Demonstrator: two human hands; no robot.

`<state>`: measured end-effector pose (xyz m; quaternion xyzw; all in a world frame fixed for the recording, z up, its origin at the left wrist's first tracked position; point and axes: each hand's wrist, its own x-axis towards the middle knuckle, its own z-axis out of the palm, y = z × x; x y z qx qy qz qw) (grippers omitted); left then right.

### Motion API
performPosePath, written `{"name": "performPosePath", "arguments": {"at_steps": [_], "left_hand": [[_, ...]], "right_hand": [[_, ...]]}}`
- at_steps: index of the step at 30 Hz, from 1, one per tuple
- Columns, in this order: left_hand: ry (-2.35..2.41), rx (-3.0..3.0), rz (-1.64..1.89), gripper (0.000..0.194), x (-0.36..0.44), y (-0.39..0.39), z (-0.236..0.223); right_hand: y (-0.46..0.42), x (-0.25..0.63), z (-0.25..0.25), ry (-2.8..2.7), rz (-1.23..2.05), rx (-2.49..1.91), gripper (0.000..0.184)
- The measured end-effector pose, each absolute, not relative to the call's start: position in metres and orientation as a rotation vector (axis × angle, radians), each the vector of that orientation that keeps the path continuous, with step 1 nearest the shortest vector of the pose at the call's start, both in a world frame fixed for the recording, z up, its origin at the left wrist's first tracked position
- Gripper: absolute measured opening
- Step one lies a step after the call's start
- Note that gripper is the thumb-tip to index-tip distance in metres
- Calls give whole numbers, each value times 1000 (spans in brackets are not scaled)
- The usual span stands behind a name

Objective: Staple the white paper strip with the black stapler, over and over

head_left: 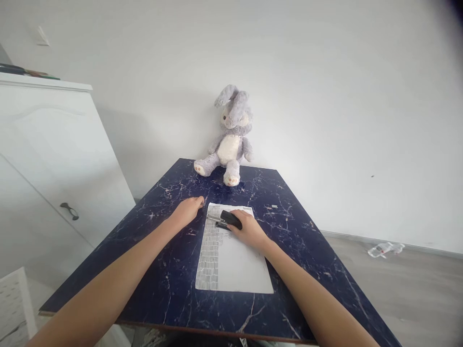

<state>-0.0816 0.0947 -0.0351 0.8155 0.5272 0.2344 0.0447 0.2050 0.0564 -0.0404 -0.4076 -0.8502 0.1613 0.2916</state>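
My right hand (248, 226) is wrapped around a black stapler (230, 219) above the upper part of a paper sheet (242, 265). The stapler points left, its silver inner rail and its black base showing apart at the front. Rows of grey, brick-like marks run down the paper's left side. Just left of the sheet's top corner is my left hand (188, 209), its fingers pinched together low over the table. Whatever lies between those fingertips, if anything, is too small to make out.
A grey plush rabbit (231, 149) sits at the far edge of the dark blue marbled table (170, 279), against the wall. A small pale piece (274, 206) lies right of the paper. A white cabinet (54, 159) stands left; a clear plastic item (385, 249) is on the floor.
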Motion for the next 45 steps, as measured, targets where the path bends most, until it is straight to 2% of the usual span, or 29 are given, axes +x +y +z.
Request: {"name": "performPosePath", "arguments": {"at_steps": [4, 6, 30, 35, 45], "left_hand": [[1352, 2284, 1009, 5, -64, 81, -26], [1236, 2196, 1056, 8, -58, 76, -24], [1182, 2327, 875, 8, -57, 78, -31], [1008, 2448, 801, 9, -68, 83, -29], [917, 2369, 765, 14, -82, 91, -32]], "right_hand": [[57, 205, -41, -2279, 433, -1091, 30], [57, 205, -41, -2281, 434, -1089, 29], [59, 207, -44, -2278, 428, -1091, 26], [59, 208, -43, -2279, 433, -1077, 28], [58, 208, -38, -2236, 522, -1024, 17]]}}
